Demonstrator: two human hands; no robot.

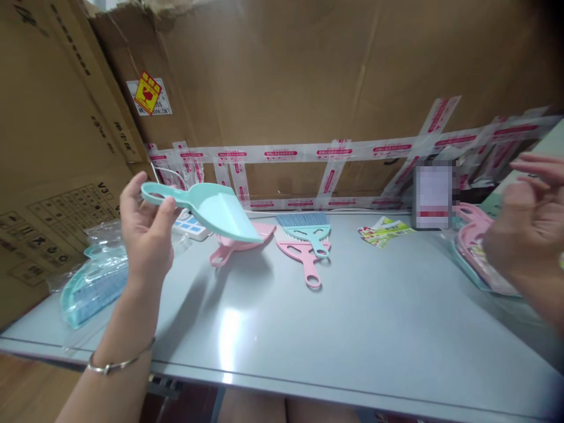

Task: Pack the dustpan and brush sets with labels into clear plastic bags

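My left hand [150, 220] grips a turquoise dustpan [220, 211] by its looped handle, holding it above the table. Behind and below it lies a pink dustpan [247, 247], partly hidden. My right hand [529, 223] is raised at the right edge, fingers apart, with nothing visible in it. It is nearest to a wrapped pink dustpan set [473, 235], part of which it covers. At the table's middle, a small turquoise brush [315, 232] with blue bristles lies over a pink brush [308, 264].
On the grey table [352, 335], a plastic-wrapped turquoise set [94, 294] lies left. A white power strip [194, 229] sits behind the dustpans. Green-yellow cards [383, 231] and a phone-like device [434, 194] are at the back right. Taped cardboard [286, 76] walls the rear.
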